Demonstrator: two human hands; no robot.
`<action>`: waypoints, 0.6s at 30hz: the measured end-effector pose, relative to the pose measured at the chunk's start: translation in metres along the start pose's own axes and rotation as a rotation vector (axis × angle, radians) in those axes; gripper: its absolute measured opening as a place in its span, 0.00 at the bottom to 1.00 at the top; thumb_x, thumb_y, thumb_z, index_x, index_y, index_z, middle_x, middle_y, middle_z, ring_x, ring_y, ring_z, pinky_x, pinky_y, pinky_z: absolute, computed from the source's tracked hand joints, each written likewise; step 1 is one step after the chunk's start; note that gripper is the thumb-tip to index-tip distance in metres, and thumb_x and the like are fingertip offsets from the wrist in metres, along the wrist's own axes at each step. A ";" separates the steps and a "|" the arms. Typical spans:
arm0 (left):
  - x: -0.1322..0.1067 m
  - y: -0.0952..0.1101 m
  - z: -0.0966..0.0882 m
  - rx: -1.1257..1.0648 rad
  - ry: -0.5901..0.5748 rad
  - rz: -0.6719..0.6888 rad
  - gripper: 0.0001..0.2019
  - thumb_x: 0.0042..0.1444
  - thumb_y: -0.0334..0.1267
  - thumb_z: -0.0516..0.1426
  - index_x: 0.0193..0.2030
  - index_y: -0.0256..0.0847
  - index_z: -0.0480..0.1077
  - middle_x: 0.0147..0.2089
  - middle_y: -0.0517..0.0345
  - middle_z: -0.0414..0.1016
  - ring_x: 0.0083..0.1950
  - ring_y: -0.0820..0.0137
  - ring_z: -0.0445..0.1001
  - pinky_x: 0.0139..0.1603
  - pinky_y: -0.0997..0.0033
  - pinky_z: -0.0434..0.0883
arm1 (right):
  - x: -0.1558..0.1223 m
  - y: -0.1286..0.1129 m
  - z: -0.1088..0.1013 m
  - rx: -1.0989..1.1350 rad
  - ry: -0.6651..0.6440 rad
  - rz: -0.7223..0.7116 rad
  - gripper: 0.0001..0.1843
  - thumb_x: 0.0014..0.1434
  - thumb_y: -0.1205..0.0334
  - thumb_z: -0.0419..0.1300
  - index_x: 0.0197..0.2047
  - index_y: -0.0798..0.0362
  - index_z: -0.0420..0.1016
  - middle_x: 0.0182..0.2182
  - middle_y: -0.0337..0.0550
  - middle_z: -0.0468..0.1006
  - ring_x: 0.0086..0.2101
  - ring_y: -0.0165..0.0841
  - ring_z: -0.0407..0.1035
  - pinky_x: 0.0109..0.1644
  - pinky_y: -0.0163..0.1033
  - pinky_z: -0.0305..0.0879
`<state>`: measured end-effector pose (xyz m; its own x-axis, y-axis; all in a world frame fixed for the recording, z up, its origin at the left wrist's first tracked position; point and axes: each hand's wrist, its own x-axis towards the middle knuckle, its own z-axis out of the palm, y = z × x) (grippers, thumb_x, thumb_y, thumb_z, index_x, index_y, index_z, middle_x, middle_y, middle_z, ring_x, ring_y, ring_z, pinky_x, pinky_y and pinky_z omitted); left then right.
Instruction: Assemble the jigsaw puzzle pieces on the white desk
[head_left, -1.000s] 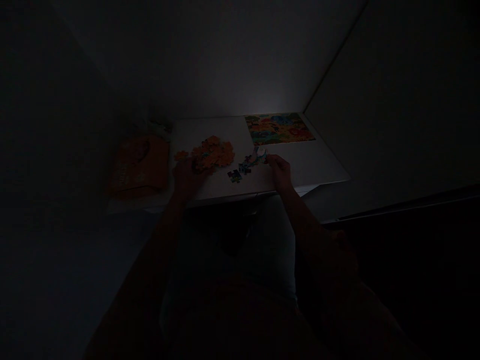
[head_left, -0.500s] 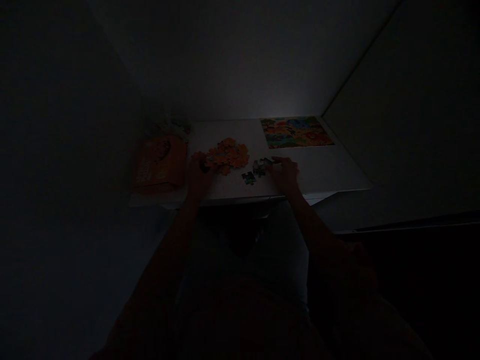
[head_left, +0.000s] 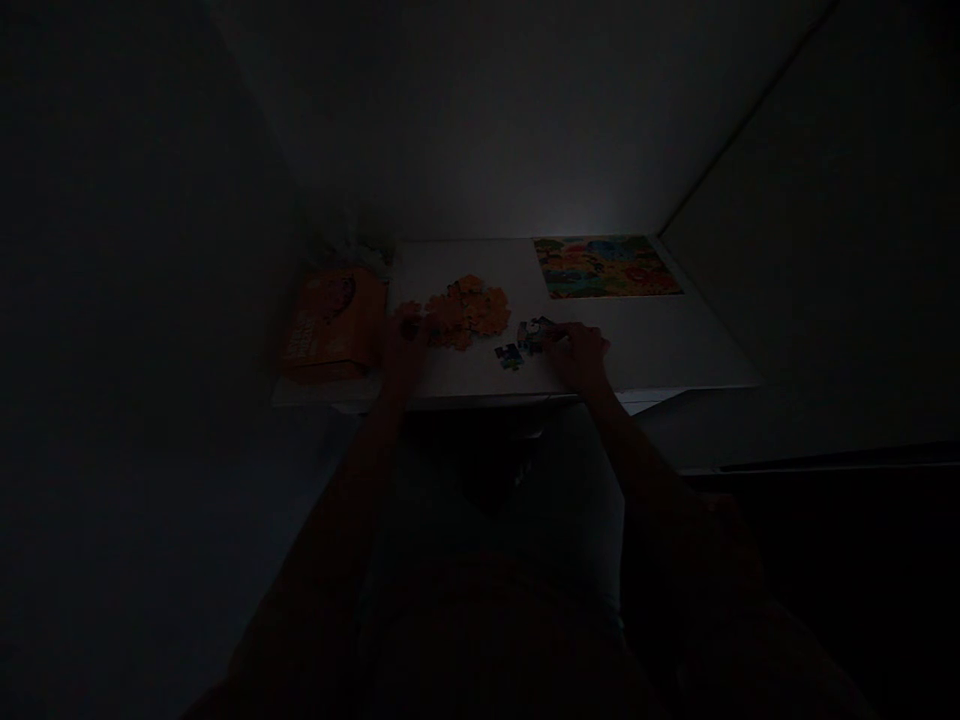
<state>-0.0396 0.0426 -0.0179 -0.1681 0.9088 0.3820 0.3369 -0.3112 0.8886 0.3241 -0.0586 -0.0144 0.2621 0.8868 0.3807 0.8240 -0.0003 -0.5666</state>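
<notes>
The scene is very dark. On a white table [head_left: 645,350] lies a heap of orange-backed puzzle pieces [head_left: 469,312]. My left hand [head_left: 403,350] rests at the heap's left edge, beside a single loose piece [head_left: 409,309]. My right hand [head_left: 581,352] lies on the table with its fingertips at a small cluster of face-up coloured pieces [head_left: 534,333]. One more coloured piece [head_left: 510,355] lies just in front of that cluster. In the gloom, neither hand's fingers can be made out as open or closed.
An orange puzzle box [head_left: 330,322] sits at the table's left end. A colourful picture sheet [head_left: 604,265] lies flat at the far right corner. Walls close in behind and to the right. My lap is below the table's front edge.
The view has shifted, so everything sits further right in the picture. My right hand has lowered onto the table at the coloured pieces. My left hand stays at the orange heap.
</notes>
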 end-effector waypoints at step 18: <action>-0.002 -0.001 0.000 -0.062 -0.099 0.010 0.20 0.73 0.55 0.68 0.59 0.42 0.86 0.55 0.42 0.89 0.55 0.52 0.88 0.57 0.52 0.85 | -0.002 -0.001 0.002 -0.068 -0.009 -0.030 0.13 0.75 0.47 0.70 0.50 0.45 0.92 0.57 0.58 0.92 0.64 0.66 0.76 0.72 0.75 0.66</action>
<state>-0.0396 0.0413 -0.0199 -0.0718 0.9277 0.3663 0.2793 -0.3338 0.9003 0.3212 -0.0592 -0.0162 0.2323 0.8912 0.3896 0.8636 -0.0047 -0.5042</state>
